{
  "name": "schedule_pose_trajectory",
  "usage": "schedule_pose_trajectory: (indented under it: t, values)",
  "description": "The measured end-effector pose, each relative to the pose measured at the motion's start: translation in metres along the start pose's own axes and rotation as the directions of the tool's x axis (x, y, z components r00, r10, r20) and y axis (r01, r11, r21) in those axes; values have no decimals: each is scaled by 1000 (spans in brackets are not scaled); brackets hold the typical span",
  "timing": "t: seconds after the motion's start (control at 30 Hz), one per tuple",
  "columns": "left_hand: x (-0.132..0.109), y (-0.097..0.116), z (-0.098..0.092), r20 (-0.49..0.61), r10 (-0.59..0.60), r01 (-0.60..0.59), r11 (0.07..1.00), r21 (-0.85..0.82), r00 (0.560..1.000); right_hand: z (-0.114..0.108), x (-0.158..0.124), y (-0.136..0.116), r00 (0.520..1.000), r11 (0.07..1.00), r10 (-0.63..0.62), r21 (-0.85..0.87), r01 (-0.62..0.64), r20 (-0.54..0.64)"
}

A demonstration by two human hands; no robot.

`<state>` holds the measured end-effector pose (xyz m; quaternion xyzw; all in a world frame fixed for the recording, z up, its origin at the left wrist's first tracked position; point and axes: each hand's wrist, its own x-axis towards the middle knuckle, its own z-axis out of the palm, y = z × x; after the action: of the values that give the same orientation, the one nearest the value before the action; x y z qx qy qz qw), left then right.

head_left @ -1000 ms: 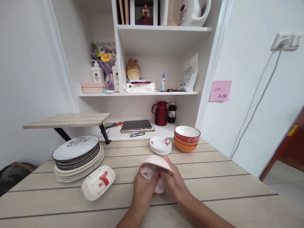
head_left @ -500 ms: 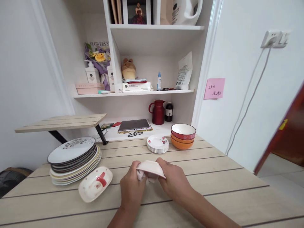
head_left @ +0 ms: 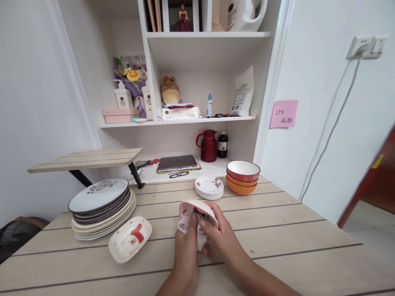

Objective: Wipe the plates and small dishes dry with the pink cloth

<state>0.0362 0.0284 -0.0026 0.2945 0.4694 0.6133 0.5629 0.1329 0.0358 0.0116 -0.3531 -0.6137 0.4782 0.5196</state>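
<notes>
Pale plank table set against a white shelf unit, with a raised wooden side shelf at left; at mid-table, just above the surface, a small pink-rimmed dish is held tilted toward the viewer; the right hand curls around its right edge and underside, while the left hand has its fingers closed on a pinkish cloth pressed to the dish's face; to the left lie an oblong dish with a red motif and, touching it or nearly so, a stack of large plates; behind stand a stack of small flowered saucers and nested red and orange bowls, just beside each other; a red jug, dark bottle, laptop and spectacles occupy the lowest shelf; a pink note is on the wall; the cloth is largely hidden by the left fingers, the dish's motif is hard to read, and both forearms are cut off at the lower edge.
</notes>
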Motion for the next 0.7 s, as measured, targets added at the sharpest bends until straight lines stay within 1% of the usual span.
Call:
schedule_pose_trajectory:
  t: [0.03,0.1,0.2,0.23,0.27,0.33,0.37,0.4,0.43,0.47,0.5,0.53,0.57,0.63,0.7]
  values:
    - [-3,0,2,3,-22,22,999,-41,1000,3,-2,2,998,997,42,60,-45,41]
    - [-7,-1,6,16,-53,53,997,-55,998,6,-4,5,991,983,110,137,-120,81]
    - [-7,-2,10,46,-40,37,998,54,998,2,-1,6,986,972,152,172,-161,63]
    - [-6,-3,9,51,-19,13,993,120,999,-3,2,4,989,976,139,162,-146,58]
    - [-3,-3,9,43,3,-11,980,200,999,-8,4,2,994,986,101,130,-107,47]
    - [3,-3,4,7,83,-79,921,382,997,-20,9,-4,999,999,-33,-2,33,28]
    - [6,-2,0,-30,133,-104,875,472,991,-26,11,-7,993,988,-108,-104,112,41]
    - [8,0,-4,-34,242,-184,815,549,970,-31,12,-11,984,963,-163,-208,173,67]
    - [10,2,-8,-15,355,-265,725,636,935,-35,12,-14,975,925,-197,-309,220,104]
    - [11,4,-12,20,428,-312,626,715,904,-38,12,-18,968,884,-208,-396,248,141]
    - [12,7,-16,51,462,-327,540,776,885,-40,11,-21,964,843,-205,-469,263,172]
    - [11,10,-18,75,476,-325,469,821,876,-42,10,-25,962,802,-192,-534,268,195]
    - [10,12,-20,65,495,-298,407,863,866,-43,9,-28,962,758,-173,-595,267,211]
    - [7,15,-21,55,526,-251,309,917,848,-43,6,-36,966,652,-120,-716,250,227]
    - [6,14,-23,90,571,-267,235,935,816,-43,3,-43,970,523,-71,-820,234,232]
